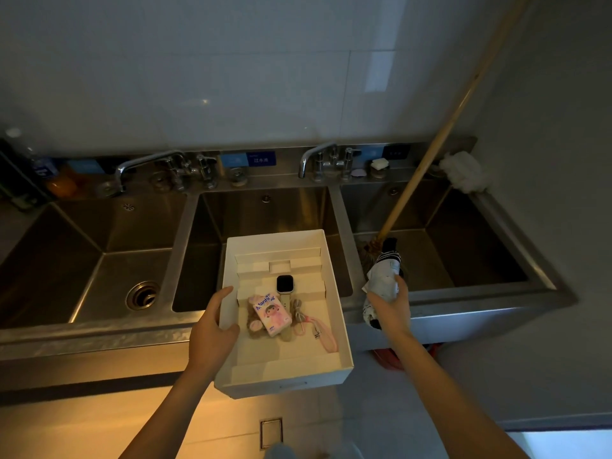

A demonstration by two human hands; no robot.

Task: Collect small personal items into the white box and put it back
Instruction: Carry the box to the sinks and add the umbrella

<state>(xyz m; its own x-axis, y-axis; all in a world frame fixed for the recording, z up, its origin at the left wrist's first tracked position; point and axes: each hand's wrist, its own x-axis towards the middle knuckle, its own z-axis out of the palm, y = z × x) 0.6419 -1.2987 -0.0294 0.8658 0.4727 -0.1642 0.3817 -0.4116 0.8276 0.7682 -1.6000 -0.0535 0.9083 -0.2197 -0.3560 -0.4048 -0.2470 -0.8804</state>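
Note:
My left hand [212, 329] grips the left wall of the white box [334, 303], which is held over the front rim of the middle sink. Inside lie a smartwatch [285, 286], a pink tissue pack [271, 314] on a brown plush toy [256, 326], and a pink strap with a cord [319, 329]. My right hand [392, 308] grips a folded black-and-white umbrella [382, 279] standing at the front rim of the right sink, just right of the box.
A steel counter has three sinks [109, 260] with two taps [149, 164]. A mop with a wooden handle [440, 140] leans in the right sink. Bottles [56, 180] stand at the back left, a white cloth [463, 172] at the back right. A floor drain [271, 432] lies below.

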